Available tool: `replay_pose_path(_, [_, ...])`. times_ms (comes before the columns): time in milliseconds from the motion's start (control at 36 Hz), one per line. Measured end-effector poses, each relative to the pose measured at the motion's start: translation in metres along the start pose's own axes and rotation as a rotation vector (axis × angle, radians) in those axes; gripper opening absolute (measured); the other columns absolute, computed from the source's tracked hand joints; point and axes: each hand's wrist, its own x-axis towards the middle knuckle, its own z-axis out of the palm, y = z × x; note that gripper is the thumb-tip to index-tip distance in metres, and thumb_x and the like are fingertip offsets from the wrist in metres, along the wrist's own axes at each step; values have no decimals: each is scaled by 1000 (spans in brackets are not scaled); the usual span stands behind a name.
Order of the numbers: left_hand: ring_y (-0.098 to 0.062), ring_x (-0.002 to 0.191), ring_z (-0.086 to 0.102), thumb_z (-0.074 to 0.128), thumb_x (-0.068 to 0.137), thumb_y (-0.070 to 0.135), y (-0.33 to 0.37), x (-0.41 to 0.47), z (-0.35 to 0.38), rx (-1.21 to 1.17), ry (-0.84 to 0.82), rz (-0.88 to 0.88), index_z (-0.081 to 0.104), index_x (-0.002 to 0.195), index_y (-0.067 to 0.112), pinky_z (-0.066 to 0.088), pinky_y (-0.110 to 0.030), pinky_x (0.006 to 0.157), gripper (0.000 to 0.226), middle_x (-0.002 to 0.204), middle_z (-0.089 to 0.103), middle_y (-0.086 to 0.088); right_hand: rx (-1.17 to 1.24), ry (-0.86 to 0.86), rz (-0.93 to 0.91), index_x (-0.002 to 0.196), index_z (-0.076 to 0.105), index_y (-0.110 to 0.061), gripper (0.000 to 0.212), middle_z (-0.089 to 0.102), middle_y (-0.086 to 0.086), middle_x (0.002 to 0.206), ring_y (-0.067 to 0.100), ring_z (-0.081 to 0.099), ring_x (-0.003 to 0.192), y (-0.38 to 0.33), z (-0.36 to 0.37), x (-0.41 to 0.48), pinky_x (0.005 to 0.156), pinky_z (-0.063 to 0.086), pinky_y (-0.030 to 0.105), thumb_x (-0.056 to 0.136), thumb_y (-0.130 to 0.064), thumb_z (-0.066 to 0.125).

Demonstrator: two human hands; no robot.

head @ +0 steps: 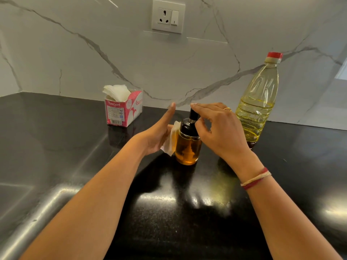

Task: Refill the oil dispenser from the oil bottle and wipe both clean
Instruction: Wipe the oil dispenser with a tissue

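Left hand (155,136), fingers straight, presses tissue (170,143) to oil dispenser (187,147) side — wiping | right hand (221,132) curls round its cap (193,115), steadying | oil bottle (257,102) capped, aside.

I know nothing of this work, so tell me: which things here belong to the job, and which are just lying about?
In the job: dispenser, oil bottle, tissue under the left hand, right hand on the dispenser's top, tissue box.
Just there: socket, counter.
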Motion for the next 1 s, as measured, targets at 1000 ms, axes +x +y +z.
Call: replay_pose_path(1000, [-18,87,74,1,81,82,-7,2,6,-55,-88,20,71,102,15,56,-32,78,99,96,77,-5,16,-33,92,127,61,-15,46,63,0,127,18,57,115,-10,-1,-2,93,46,30,88,-28,40])
